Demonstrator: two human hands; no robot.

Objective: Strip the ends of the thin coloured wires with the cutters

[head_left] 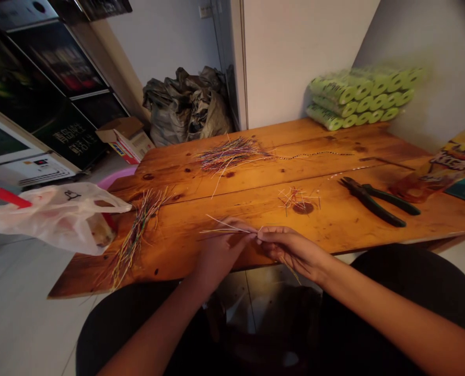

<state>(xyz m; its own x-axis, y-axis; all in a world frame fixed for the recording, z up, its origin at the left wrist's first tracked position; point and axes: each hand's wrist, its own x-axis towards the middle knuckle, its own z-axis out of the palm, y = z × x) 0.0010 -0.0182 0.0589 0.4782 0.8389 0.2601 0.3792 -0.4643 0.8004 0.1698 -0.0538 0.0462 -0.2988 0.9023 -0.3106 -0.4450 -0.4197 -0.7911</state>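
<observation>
Close to the table's front edge, my left hand [227, 245] and my right hand [291, 246] meet, fingertips pinched together on a few thin wires [222, 228]. Loose ends fan out leftward past my left hand, and other ends hang below my right palm. A small heap of short wire pieces [298, 200] lies just beyond my right hand. Further back rests a large bundle of coloured wires [230, 155], with a twisted strand [311, 155] running right from it. Another wire bundle [138, 230] lies at the left. Dark-handled pliers [377, 201] lie half spread at the right.
A white plastic bag [56, 211] sits at the table's left end. A drink bottle [444, 164] lies tilted at the right, and stacked green rolls [358, 99] stand at the back. Beyond the wooden table [177, 256] are dark sacks [187, 107] and a cardboard box [128, 138].
</observation>
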